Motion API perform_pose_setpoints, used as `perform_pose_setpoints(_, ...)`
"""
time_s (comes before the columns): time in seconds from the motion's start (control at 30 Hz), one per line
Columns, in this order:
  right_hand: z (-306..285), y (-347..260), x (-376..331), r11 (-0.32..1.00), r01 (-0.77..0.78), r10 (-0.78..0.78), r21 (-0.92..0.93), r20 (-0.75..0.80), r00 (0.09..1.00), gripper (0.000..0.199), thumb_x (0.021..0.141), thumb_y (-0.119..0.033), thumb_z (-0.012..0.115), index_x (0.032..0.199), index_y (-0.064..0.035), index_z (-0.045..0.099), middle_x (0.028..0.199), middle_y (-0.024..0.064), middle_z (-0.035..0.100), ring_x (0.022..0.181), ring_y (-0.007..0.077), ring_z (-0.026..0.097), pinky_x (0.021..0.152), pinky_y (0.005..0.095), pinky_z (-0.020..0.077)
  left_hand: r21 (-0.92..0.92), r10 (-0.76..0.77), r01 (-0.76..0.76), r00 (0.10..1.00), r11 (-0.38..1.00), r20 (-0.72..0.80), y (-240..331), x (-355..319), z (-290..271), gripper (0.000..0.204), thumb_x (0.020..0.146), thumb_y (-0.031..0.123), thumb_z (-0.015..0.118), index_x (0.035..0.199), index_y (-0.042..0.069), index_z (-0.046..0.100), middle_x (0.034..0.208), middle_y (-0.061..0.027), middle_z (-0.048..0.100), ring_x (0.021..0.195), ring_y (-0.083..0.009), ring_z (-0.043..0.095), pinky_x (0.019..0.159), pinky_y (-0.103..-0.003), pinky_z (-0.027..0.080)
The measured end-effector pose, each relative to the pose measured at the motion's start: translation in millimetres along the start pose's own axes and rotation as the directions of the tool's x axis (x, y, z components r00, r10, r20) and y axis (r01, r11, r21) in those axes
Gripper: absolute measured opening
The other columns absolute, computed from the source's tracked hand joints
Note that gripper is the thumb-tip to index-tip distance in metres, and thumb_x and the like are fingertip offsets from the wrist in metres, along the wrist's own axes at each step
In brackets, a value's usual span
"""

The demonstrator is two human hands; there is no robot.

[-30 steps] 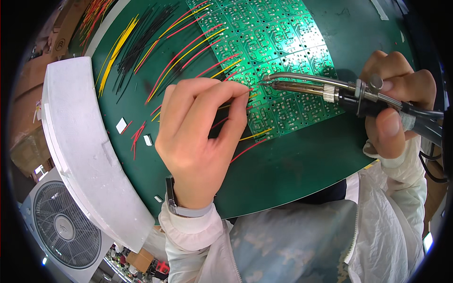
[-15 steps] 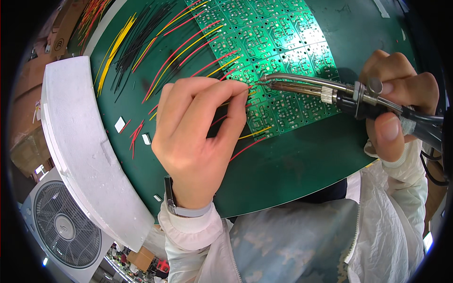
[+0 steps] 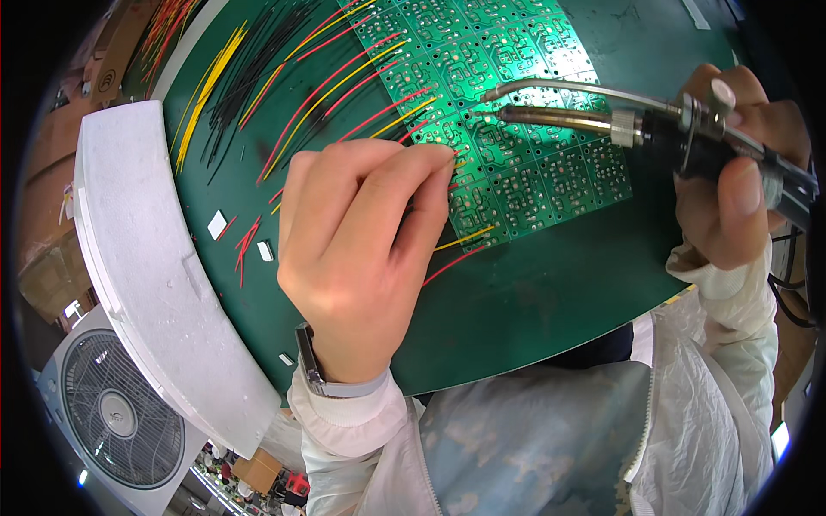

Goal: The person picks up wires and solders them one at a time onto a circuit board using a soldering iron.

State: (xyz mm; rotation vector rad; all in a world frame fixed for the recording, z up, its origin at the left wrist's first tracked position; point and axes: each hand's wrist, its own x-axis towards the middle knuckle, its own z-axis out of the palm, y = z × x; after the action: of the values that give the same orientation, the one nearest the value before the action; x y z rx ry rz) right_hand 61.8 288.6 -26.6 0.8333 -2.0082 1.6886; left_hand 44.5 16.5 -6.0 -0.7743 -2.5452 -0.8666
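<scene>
The left hand [image 3: 353, 241] pinches a red wire [image 3: 458, 154]. The right hand [image 3: 738, 198] holds a soldering iron [image 3: 625, 128] pointing left, tip right of the wire.

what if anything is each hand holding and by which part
The right hand holds a soldering iron by its black handle. The left hand seems to pinch a red wire near its tip, though the exact spot is hidden.

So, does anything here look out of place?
Short red wire pieces and white bits lie scattered on the green table, apart from the grouped yellow wires and black wires, so they look stray. Nothing stands out on the circuit board.
</scene>
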Motion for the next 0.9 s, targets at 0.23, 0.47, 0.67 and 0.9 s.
perform_pose_setpoints(0.23, -11, 15, -10, 0.984, -0.127, 0.166, 0.127, -0.369, 0.915, 0.034, 0.090, -0.015, 0.046, 0.116, 0.0064, 0.053, 0.118, 0.0188, 0.053, 0.092, 0.0287, 0.060, 0.068, 0.0372, 0.0523, 0.044, 0.023, -0.024, 0.999, 0.999, 0.033, 2, 3, -1, 0.016, 0.072, -0.008, 0.071, 0.086, 0.001, 0.068, 0.083, -0.0064, 0.063, 0.075, -0.0176, 0.059, 0.062, -0.027, 0.047)
perform_pose_setpoints(0.47, 26, 13, 45, 0.996, 0.002, -0.048, -0.085, -0.536, 0.843, 0.019, 0.087, -0.021, 0.061, 0.087, -0.0076, 0.048, 0.070, 0.0017, 0.054, 0.050, 0.0048, 0.045, 0.046, 0.0168, 0.0356, -0.003, 0.027, -0.027, 1.000, 1.000, -0.005, -5, 0, 3, 0.017, 0.073, 0.001, 0.072, 0.086, 0.008, 0.064, 0.081, -0.0031, 0.058, 0.070, -0.0206, 0.055, 0.062, -0.033, 0.041)
perform_pose_setpoints(0.67, -6, 38, 58, 0.982, -0.091, -0.063, -0.167, -0.736, 0.674, 0.015, 0.088, -0.018, 0.062, 0.085, -0.0071, 0.053, 0.064, -0.0012, 0.052, 0.050, 0.0043, 0.047, 0.046, 0.0175, 0.0341, 0.039, 0.011, -0.012, 1.000, 0.999, 0.017, 0, 1, 0, 0.014, 0.079, 0.005, 0.070, 0.091, 0.008, 0.064, 0.087, -0.0029, 0.058, 0.078, -0.0210, 0.056, 0.065, -0.034, 0.041)
perform_pose_setpoints(0.9, -16, 43, 67, 0.957, -0.169, -0.075, -0.237, -0.761, 0.644, 0.017, 0.090, -0.016, 0.062, 0.081, -0.0056, 0.052, 0.064, -0.0017, 0.052, 0.054, 0.0048, 0.047, 0.049, 0.0197, 0.0351, 0.029, 0.033, -0.029, 0.986, 0.999, -0.166, 1, 12, -21, 0.013, 0.083, 0.001, 0.064, 0.096, 0.004, 0.064, 0.094, -0.0095, 0.062, 0.085, -0.0261, 0.059, 0.075, -0.035, 0.046)
